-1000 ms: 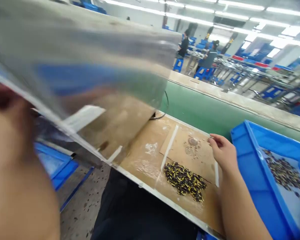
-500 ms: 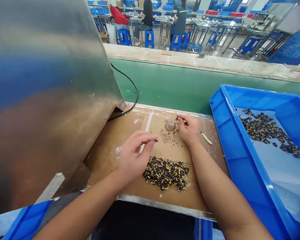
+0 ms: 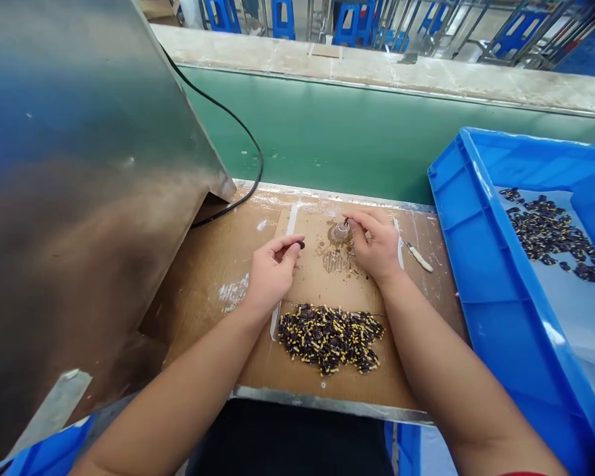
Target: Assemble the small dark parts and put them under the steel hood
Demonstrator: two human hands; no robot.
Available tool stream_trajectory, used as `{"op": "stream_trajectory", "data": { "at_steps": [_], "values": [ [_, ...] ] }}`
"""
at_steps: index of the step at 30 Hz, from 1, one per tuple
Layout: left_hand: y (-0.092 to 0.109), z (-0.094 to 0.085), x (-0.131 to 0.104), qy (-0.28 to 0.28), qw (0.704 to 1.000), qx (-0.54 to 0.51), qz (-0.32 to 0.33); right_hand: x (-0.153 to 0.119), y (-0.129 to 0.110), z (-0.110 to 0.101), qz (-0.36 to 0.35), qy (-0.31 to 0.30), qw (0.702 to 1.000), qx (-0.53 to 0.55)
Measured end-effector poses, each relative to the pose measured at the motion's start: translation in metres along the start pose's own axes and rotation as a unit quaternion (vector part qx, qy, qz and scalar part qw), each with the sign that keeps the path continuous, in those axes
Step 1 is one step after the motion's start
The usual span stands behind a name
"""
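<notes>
My left hand pinches a dark rounded piece between thumb and fingertips, over the cardboard. Nearer my body lies the pile of black-and-yellow pieces, loose and, I judge, what is left to handle. To the right, my right hand is closed narrow on a small black bit at the clear round dome (whether the two touch, I cannot tell). Neither is put down, so I take this round to be unfinished. At the far right, the blue crate has crate pieces spread on a white sheet; they may be done ones, though I cannot be sure.

Counting from the left, I have one metal housing, one black cable, one left hand with one piece, one white tape strip, one pile too dense to number, one dome, one right hand with one bit, a second tape strip, one pale-handled tool near my right wrist, and one crate beside the cardboard, its contents overlapping too much to count.
</notes>
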State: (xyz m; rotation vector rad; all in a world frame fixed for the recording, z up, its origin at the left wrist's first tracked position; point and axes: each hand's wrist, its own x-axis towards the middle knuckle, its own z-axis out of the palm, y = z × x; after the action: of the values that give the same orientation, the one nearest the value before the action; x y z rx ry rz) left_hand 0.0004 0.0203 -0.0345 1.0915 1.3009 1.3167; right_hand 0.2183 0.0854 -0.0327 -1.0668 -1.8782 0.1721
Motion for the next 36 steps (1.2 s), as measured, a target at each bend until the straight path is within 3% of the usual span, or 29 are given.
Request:
{"op": "stream_trajectory", "data": {
  "at_steps": [22,26,31,36],
  "values": [
    [0.004,0.002,0.001,-0.018,1.000,0.019,0.016,-0.002,0.001,0.003,0.020,-0.011,0.999,-0.032],
    [0.002,0.002,0.003,-0.010,1.000,-0.006,0.011,0.006,-0.018,-0.012,0.009,0.015,0.999,-0.049],
    [0.000,0.002,0.003,-0.002,0.996,-0.089,-0.012,0.013,-0.053,-0.037,-0.019,0.130,0.984,-0.117],
    [0.002,0.001,0.000,0.006,0.991,-0.127,-0.028,0.009,-0.056,-0.030,-0.026,0.095,0.987,-0.131]
  ]
}}
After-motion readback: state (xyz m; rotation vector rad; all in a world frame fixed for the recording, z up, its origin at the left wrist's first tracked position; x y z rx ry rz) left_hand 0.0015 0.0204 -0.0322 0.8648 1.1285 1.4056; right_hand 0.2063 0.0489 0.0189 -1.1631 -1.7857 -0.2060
